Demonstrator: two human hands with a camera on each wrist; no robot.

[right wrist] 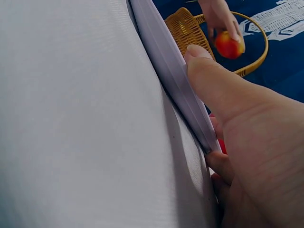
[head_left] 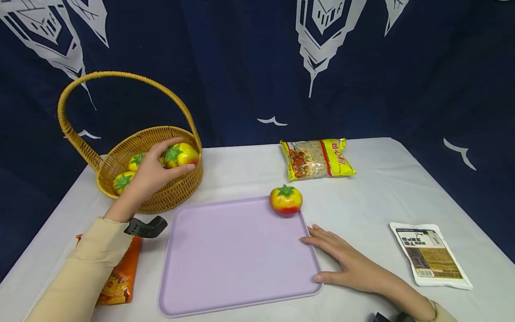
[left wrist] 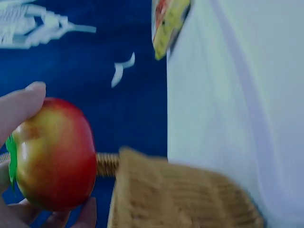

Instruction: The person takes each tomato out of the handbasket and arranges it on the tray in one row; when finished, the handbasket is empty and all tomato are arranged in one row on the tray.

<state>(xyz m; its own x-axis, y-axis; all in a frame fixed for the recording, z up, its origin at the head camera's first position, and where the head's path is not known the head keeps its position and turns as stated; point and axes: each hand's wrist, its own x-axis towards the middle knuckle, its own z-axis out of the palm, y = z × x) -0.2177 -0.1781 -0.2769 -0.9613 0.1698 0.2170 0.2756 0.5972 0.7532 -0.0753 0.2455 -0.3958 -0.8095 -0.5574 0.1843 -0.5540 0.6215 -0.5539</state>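
Fruit (head_left: 184,154) at the mouth of the basket (head_left: 174,197), near the right foot of the handle (head_left: 81,146) in the head view; whether it touches the wicker, you cannot tell. Your left hand (head_left: 154,166) grips it from the side, thumb and fingers spread on opposite flanks, with the green leaves toward the palm in the left wrist view. Judging by the even gloss, expect a light, stiff, moulded body that dents little but may slide or roll under dry fingertips; the leaves look the weakest part. Take hold across the widest girth, as here, and press only enough to stop it turning. Note the pose: your left forearm reaches up from the lower left, the wrist bent over the basket's near rim. Your right hand (head_left: 346,260) lies low at the right edge of the tray (head_left: 237,255), fingers extended and relaxed, thumb resting on the rim, nothing grasped. A second fruit (head_left: 286,202) sits upright at the tray's far right corner, leaves uppermost, just beyond your right fingertips
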